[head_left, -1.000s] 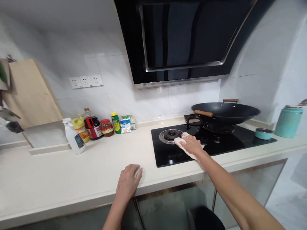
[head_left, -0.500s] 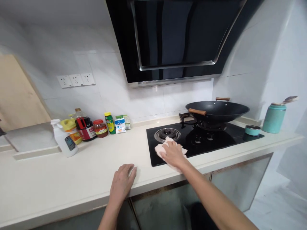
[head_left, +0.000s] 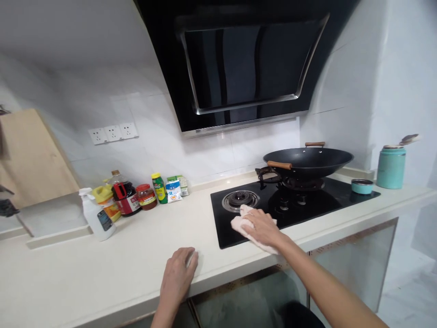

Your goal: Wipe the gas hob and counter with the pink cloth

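My right hand [head_left: 262, 227] presses a pale pink cloth [head_left: 251, 228] onto the front of the black glass stove [head_left: 227, 234], just below the left burner [head_left: 241, 199]. Part of the cloth hangs over the stove's front edge onto the counter. To the left, my left hand [head_left: 179, 273] rests on the front edge of the white countertop [head_left: 143, 255], holding nothing, its thumb apart from the bent fingers. A black wok [head_left: 309, 166] with wooden handles sits on the right burner.
Against the wall stand a white spray bottle [head_left: 99, 218], a dark sauce bottle [head_left: 127, 200], a red-lidded jar [head_left: 146, 198] and a green shaker [head_left: 159, 189]. A turquoise canister [head_left: 391, 168] and its small turquoise lid [head_left: 362, 186] are at the right. The range hood [head_left: 239, 68] overhangs the stove.
My right hand has slid the cloth a little to the right along the stove's front. The left hand stays on the counter edge. The whole view has shifted slightly.
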Demonstrator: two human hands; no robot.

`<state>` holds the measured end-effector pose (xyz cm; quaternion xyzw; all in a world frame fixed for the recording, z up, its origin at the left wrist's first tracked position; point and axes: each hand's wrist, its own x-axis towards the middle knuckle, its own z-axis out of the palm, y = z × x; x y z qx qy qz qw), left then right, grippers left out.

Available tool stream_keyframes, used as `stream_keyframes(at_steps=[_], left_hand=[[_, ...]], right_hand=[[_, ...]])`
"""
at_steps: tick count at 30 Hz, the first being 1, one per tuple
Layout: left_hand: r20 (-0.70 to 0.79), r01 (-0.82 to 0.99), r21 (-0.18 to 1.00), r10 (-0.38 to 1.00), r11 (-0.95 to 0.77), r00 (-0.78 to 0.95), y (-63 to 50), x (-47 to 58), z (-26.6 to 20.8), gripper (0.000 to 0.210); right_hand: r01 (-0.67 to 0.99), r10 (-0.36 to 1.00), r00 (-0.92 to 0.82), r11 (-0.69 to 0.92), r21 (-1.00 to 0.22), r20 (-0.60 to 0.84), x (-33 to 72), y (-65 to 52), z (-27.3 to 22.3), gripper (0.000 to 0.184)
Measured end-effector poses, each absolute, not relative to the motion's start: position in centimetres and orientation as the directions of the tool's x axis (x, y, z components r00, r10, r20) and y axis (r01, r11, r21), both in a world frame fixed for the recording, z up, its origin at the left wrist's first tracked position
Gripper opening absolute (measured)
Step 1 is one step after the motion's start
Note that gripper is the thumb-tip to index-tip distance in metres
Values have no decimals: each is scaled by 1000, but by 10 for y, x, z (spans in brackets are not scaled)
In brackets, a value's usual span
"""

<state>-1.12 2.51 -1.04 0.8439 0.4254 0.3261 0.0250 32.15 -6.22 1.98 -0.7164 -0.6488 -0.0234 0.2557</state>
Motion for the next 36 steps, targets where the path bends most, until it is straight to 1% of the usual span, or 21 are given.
stream_keyframes(at_steps=[3,5,9,12,14,16,18,22,24,27,29,32,34,36], left_hand=[[535,706,313,732,-636,422,24,-11,-10,37],[540,708,312,731,-634,417,24,-11,-10,37],[546,709,306,727,-636,417,24,-10,-11,37],[545,719,292,727,-631,417,24,-9,-11,37],[551,728,280,726,-626,412,25,-8,-12,37],[561,734,270,721,-623,406,25,-8,-12,36],[564,732,265,717,-628,411,26,-8,-12,36],[554,726,260,714,-637,429,26,-8,-11,37],[548,724,260,715,-639,434,26,-8,-11,38],[536,718,273,721,-641,440,27,-10,-9,37],[532,710,284,722,-645,443,28,-11,-10,36],[538,700,299,721,-648,438,29,-12,-11,36],[543,702,304,723,-644,428,29,-13,-12,36],[543,704,305,725,-641,425,28,-13,-13,35]], right_hand=[[923,882,310,-190,-334,356,360,-72,17,44],[905,858,379,-265,-334,347,380,-77,14,44],[889,837,437,-347,-299,329,391,-81,13,45],[883,812,466,-402,-241,352,372,-76,15,46],[889,809,458,-412,-201,367,352,-70,16,47],[913,827,408,-371,-170,387,328,-62,17,46],[942,851,334,-294,-160,405,304,-54,18,45],[976,888,180,-106,-191,424,251,-40,20,45],[982,891,86,-1,-186,446,227,-36,20,44],[978,872,-67,154,-140,485,201,-34,18,42],[962,853,-137,235,-138,503,195,-36,17,40],[932,862,-150,287,-222,484,205,-39,17,38],[923,881,-113,264,-279,458,220,-42,18,37],[929,894,-55,209,-305,444,238,-46,19,36]])
